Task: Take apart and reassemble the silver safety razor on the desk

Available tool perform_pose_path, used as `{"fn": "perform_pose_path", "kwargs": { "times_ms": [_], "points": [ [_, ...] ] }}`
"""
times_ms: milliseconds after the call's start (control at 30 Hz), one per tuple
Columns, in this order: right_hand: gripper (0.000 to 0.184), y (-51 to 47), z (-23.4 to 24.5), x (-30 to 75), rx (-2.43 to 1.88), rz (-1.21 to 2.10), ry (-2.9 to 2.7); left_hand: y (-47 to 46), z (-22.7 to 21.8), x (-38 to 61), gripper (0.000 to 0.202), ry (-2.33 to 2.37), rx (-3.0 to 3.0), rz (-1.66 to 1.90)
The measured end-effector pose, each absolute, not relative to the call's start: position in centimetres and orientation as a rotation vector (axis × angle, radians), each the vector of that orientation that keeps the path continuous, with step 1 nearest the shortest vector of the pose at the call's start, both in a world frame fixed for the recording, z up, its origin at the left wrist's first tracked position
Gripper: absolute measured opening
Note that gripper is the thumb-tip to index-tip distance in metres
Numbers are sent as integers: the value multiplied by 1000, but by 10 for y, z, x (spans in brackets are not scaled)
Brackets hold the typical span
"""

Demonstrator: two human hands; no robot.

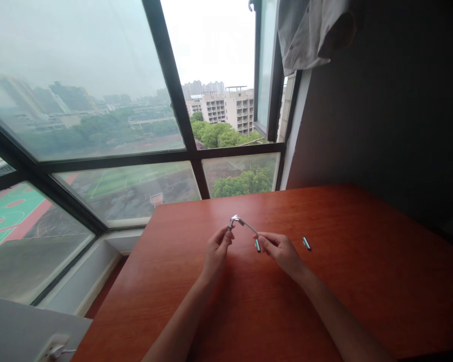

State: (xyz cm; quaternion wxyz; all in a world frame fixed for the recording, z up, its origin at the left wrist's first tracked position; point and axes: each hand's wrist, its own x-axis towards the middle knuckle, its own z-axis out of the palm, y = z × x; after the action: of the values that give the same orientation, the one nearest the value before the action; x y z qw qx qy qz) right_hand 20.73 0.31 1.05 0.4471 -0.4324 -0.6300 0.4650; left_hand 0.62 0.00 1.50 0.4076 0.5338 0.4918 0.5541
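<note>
Above the red-brown table, a slim silver rod (250, 228) with a shiny joint-like bend spans both hands; it resembles a razor handle, though its exact kind is too small to tell. My left hand (216, 250) pinches its left end just below the bend. The thumb and fingers of my right hand (280, 249) are closed on its right end. Beside my right fingertips lies a small green-and-white bar (257, 245), like a razor cartridge, partly close behind the hand. A second green-and-white bar (306, 243) rests on the table to the right of that hand.
The wooden table (166, 281) ends at a window (143, 160) with dark frames along the back and left. One pane (265, 65) stands open. Grey cloth (313, 35) hangs at the upper right beside a dark wall. A wall socket with a plug (56, 350) is low at left.
</note>
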Motion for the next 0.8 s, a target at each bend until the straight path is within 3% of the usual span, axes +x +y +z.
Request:
{"fn": "perform_pose_path", "kwargs": {
  "times_ms": [567,800],
  "points": [
    [45,2,15,209,-1014,1329,-1463,0,18,6,36,1195,1222,1367],
    [45,2,17,207,-1077,1160,-1483,-3,20,12,43,967,1053,1278]
  ]
}}
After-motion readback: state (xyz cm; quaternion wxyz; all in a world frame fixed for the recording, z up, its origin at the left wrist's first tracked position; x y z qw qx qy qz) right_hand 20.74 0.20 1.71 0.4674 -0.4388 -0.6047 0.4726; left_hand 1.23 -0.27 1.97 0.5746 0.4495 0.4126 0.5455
